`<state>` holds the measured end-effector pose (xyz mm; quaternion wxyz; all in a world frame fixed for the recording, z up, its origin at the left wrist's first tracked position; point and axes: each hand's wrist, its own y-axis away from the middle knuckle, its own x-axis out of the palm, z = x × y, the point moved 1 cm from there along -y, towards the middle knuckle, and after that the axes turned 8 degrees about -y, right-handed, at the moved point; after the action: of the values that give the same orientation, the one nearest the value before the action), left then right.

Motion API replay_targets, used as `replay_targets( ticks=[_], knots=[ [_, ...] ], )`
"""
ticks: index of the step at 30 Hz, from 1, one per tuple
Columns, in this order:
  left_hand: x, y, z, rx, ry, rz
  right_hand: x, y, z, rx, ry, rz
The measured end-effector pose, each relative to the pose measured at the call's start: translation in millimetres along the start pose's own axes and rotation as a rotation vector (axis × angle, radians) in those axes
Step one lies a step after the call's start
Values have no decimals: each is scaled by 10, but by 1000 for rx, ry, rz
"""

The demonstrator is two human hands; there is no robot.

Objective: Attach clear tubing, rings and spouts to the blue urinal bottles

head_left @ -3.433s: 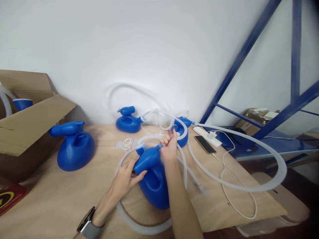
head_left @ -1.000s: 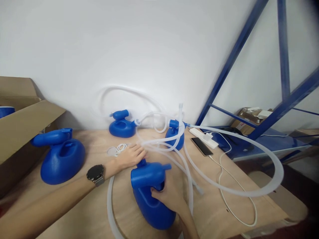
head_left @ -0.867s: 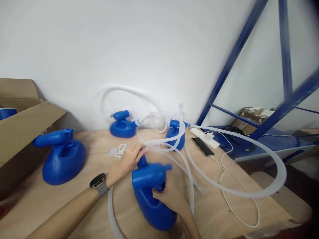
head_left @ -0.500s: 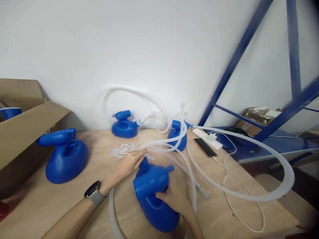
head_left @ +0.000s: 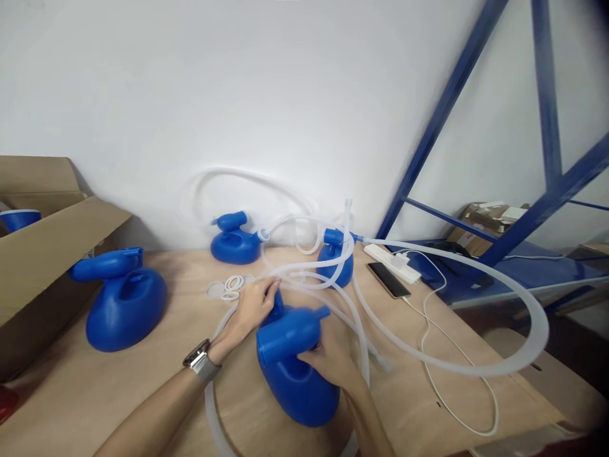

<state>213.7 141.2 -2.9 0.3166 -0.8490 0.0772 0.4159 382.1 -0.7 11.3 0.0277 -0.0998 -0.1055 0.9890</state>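
A blue urinal bottle tilts on the table in front of me, its blue side cup lying across the top. My right hand is wrapped round its handle from the right. At the bottle's far end, my left hand has its fingers curled over the neck, with the thumb uppermost. Whatever may be under those fingers is hidden. Just beyond the left hand lie white rings and a clear disc. White tubing loops behind the bottle.
Another blue bottle stands at left by an open cardboard box. Two more, one left and one right, stand near the wall with tubing. A phone, power strip and white cable lie at right, beside a blue metal frame.
My left hand has gone from outstretched fingers to fingers bent over the bottle's neck, and its wrist has moved right. My right hand keeps its hold. The view has shifted slightly.
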Motion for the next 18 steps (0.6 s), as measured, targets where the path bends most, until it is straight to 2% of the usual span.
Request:
replay_targets(
  ticks=[3,7,14,18],
  knots=[
    [18,-11,66,-62,-7,-55,-9,6,-8,0,52,7],
    [-57,-155,284,-137,-15,-128,-9,53,-52,16,100,8],
    [-401,-628,774,44,-18,-67,-48,50,-64,19,69,-5],
    [-552,-710,1132,90,-67,-29,-46,62,-90,50,50,-35]
  ],
)
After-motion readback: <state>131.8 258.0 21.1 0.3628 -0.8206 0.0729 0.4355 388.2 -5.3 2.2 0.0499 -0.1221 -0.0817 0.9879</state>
